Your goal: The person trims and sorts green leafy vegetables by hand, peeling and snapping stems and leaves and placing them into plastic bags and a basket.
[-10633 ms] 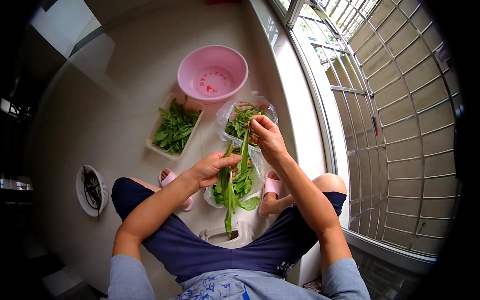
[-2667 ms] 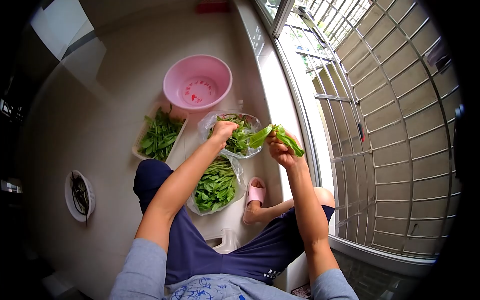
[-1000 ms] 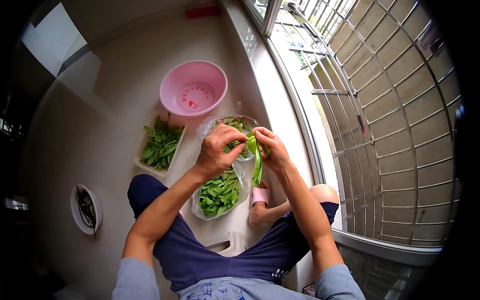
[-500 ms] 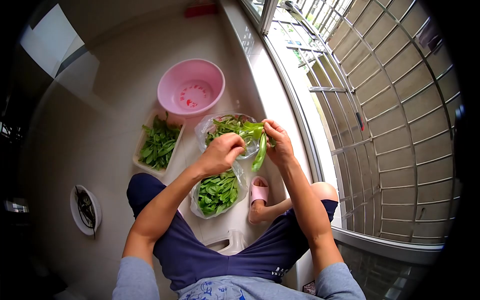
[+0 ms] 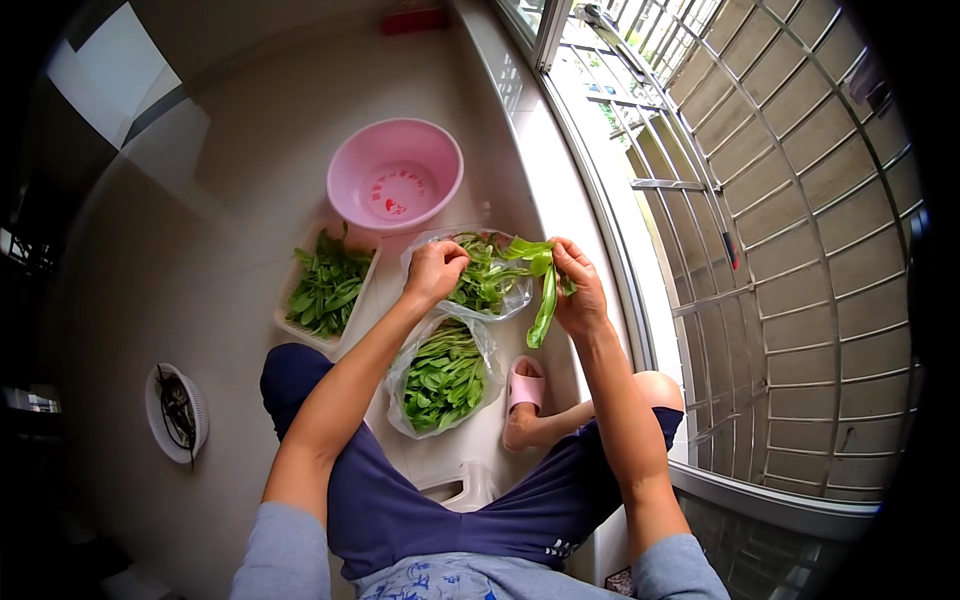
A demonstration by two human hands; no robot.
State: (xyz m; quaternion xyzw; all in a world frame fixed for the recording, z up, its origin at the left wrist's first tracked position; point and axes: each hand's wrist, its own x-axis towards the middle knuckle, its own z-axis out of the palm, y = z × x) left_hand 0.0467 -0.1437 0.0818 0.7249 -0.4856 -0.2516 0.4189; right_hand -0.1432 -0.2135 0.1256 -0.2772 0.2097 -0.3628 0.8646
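- Leafy stem [image 5: 542, 312]: nearer the wearer than pink basin [image 5: 388, 165], to its right; pinched by right hand [image 5: 584, 294].
- Left hand [image 5: 432, 274]: nearer than basin; fingertips together, contents unclear.
- Bagged greens [image 5: 442, 380]: nearer still.

The pale floor [image 5: 235, 265] carries a pink basin [image 5: 400, 165], a tray [image 5: 357, 293], two plastic bags [image 5: 489, 365] and a white basket [image 5: 200, 415].

A pale, glossy floor [image 5: 240, 200] adjoins a white ledge [image 5: 560, 190] at right, where daylight enters through metal bars [image 5: 670, 185] fronting a beige wall [image 5: 780, 352].
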